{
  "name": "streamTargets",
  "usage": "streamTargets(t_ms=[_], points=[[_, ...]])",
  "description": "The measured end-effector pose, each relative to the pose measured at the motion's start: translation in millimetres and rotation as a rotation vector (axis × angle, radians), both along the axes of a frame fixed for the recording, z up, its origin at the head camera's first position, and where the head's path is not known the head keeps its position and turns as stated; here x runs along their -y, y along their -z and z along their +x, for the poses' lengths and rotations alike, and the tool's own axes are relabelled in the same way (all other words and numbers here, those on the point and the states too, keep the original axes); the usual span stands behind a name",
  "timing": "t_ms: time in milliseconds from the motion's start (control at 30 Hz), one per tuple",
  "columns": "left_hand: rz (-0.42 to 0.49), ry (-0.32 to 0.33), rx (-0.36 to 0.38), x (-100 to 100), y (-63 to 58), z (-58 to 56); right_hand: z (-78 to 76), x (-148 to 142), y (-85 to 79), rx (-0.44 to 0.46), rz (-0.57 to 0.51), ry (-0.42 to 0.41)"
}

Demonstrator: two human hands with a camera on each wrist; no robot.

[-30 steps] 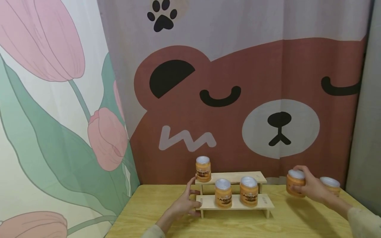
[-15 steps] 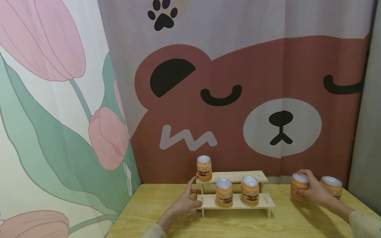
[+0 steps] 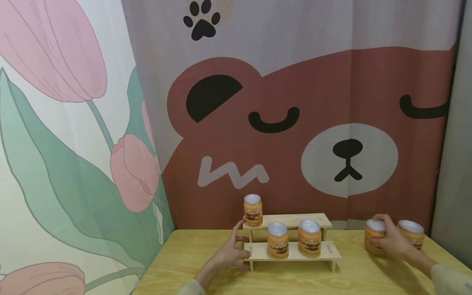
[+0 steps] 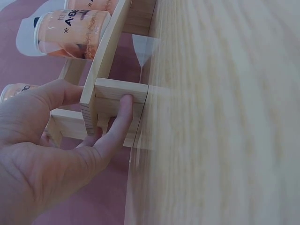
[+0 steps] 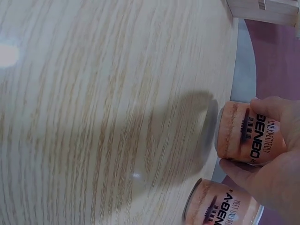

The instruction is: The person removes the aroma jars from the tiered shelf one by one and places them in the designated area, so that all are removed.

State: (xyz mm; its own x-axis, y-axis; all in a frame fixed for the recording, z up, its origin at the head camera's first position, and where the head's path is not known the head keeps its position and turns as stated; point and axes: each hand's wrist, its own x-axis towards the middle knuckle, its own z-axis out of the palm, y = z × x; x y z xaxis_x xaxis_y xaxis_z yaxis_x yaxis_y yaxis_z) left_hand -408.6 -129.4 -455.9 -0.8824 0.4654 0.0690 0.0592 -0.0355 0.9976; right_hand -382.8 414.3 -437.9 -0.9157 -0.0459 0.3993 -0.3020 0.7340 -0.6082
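Observation:
My left hand (image 3: 229, 253) grips the left end of a two-tier wooden stand (image 3: 291, 221). In the left wrist view its thumb lies by the end of the lower board (image 4: 105, 56), with one finger against the leg (image 4: 119, 89). One orange jar (image 3: 253, 213) with a silver lid stands at the left of the upper tier. Two more, a left jar (image 3: 277, 241) and a right jar (image 3: 309, 239), stand on the lower tier. My right hand (image 3: 394, 241) holds another jar (image 5: 234, 133) upright between thumb and fingers, close over the table; whether it touches is unclear.
Beside the held jar, partly behind my right hand, stands another orange jar (image 3: 411, 231) on the wooden table (image 3: 291, 282). A bear-print curtain (image 3: 221, 164) hangs behind the table. A tulip-print curtain (image 3: 73, 184) hangs on the left.
My right hand has moved right and downward with the jar, nearer to the other jar on the table. My left hand keeps its grip on the stand.

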Motion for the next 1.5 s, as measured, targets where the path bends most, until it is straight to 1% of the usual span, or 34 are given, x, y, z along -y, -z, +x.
streamTargets(t_ms=[133,300,633,767,967,1067,1200,1300,1367,1433,1500], points=[[0.003,0.005,0.0,0,0.0,-1.0,1.7,-2,-3.2,0.006,0.003,0.025],[0.009,0.01,-0.01,0,0.5,-1.5,0.2,-5,-3.7,-0.006,0.019,0.064],[0.006,0.014,-0.005,-1,0.3,0.9,-0.5,-14,8.9,-0.031,0.021,0.093],[0.006,0.023,-0.004,-2,0.7,2.0,-0.5,-19,13.6,-0.042,0.019,0.095],[0.01,0.021,-0.003,-3,2.7,0.1,-0.8,-24,20.5,-0.105,0.015,0.079],[0.006,0.019,-0.001,-3,2.8,-1.4,0.0,-25,23.7,-0.11,0.007,0.053],[0.0,0.025,-0.008,-2,3.3,-1.7,3.4,-25,26.8,-0.12,0.035,0.049],[-0.002,0.028,-0.013,-1,3.2,-1.2,6.9,-25,26.0,-0.123,0.064,0.05],[-0.003,0.027,-0.012,-1,3.1,-0.8,8.1,-24,22.7,-0.123,0.076,0.041],[-0.007,0.026,-0.015,0,2.4,-0.2,8.2,-23,17.2,-0.106,0.088,0.036],[-0.009,0.026,-0.019,1,2.2,-0.3,8.1,-21,9.7,-0.115,0.114,0.046]])
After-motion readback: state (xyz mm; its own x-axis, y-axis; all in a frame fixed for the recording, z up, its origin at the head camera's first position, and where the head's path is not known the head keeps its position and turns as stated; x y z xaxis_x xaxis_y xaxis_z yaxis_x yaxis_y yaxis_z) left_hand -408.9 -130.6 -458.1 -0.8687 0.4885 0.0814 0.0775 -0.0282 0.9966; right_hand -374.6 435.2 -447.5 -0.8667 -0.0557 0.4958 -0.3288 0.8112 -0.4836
